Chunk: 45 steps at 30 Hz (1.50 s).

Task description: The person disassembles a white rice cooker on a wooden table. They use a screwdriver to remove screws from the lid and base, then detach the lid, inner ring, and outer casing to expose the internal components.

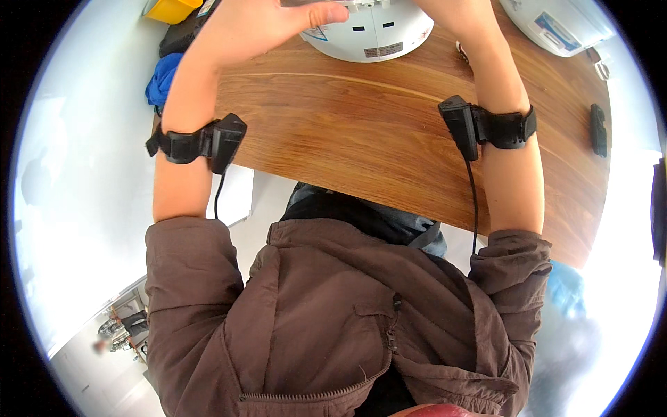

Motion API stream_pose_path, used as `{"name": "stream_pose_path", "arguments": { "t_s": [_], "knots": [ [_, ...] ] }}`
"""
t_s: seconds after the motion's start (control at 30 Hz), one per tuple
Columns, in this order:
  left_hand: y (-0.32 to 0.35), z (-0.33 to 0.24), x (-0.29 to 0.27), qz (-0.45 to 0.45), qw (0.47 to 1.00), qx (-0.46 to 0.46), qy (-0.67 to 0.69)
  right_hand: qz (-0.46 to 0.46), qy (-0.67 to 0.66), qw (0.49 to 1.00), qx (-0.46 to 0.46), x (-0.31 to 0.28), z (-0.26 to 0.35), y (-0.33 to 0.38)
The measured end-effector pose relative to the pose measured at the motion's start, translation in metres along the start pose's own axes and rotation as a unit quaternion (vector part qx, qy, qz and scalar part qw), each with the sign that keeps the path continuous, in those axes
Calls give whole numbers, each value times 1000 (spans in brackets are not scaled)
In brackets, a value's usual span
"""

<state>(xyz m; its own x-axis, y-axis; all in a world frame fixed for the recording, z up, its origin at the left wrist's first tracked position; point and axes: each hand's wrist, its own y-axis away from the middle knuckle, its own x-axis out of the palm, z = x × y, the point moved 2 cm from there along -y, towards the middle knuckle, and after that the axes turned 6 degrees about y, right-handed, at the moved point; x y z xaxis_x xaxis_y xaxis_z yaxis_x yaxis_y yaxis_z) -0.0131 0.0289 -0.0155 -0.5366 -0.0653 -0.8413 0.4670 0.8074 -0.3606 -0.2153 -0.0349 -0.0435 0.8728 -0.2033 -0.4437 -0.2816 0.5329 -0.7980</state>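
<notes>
A white, rounded appliance (397,33) stands on the wooden table at the top of the head view. Its upper part is cut off; two small dark slots and a grey label mark its near side. My left hand (267,26) is at its left side, with the thumb stretched out across the near face. The other left fingers lie beyond the upper edge. Along the appliance's right side is my right hand (455,14); its fingers are out of the picture, so their grip is hidden. Black straps with small boxes and cables circle both forearms.
The wooden table (333,121) spans the space before me. A white container with a blue label (556,31) stands at far right, a black object (597,130) near the right edge. At far left are a yellow bin (172,10) and blue cloth (162,80).
</notes>
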Motion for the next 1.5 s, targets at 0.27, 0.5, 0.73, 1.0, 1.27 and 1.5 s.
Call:
{"name": "stream_pose_path", "arguments": {
  "t_s": [0.27,0.5,0.73,1.0,1.27,1.5],
  "knots": [
    [-17,-17,-16,94,990,-59,87,-17,37,998,-49,-1,12,0],
    [-22,-17,-13,127,987,-94,32,-27,12,999,22,4,9,-1],
    [-19,-15,-13,114,992,-63,3,-88,45,994,-36,8,10,-2],
    [-16,-12,-5,50,989,79,-112,-144,133,970,-144,4,5,2],
    [-7,-19,-10,-4,956,204,-211,-216,217,908,-285,-1,17,-1],
    [-6,-33,-11,-28,946,175,-270,-278,205,880,-326,-1,13,-3]
  ]
}}
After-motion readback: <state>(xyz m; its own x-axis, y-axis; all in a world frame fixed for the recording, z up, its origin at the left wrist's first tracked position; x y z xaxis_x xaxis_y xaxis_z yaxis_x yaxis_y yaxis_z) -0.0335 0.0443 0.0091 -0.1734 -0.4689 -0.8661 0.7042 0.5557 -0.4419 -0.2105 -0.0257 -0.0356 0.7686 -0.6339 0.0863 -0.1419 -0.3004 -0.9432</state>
